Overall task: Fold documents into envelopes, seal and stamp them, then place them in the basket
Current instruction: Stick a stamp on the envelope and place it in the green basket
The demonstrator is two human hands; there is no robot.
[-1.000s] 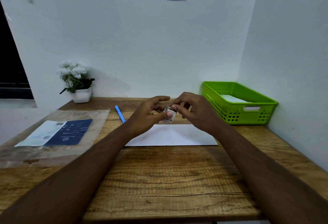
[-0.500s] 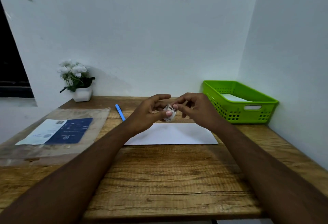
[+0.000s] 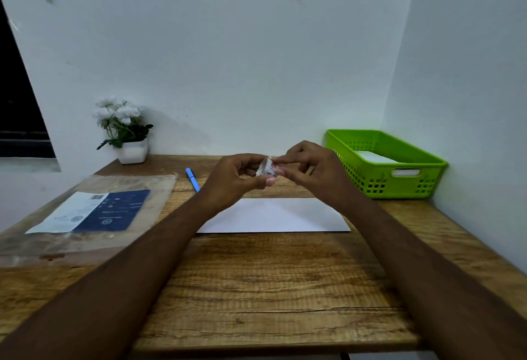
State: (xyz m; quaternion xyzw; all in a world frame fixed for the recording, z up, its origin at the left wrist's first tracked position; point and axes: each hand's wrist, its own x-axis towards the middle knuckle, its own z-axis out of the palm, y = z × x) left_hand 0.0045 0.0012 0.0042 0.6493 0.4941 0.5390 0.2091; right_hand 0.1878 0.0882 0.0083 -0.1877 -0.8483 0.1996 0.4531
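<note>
Pinching stamp (image 3: 266, 170), left hand (image 3: 233, 181), right hand (image 3: 312, 170), envelope (image 3: 273, 215) lengthwise left-to-right

A wooden table (image 3: 271, 288) holds a white envelope (image 3: 273, 215) lying flat at its centre, a blue pen (image 3: 192, 178) near its back left corner, a potted plant (image 3: 132, 151) at the back left, a clear plastic sleeve (image 3: 142, 185) over what seems a printed sheet (image 3: 94, 211) on the left, and a green basket (image 3: 405, 185) at the back right.
</note>
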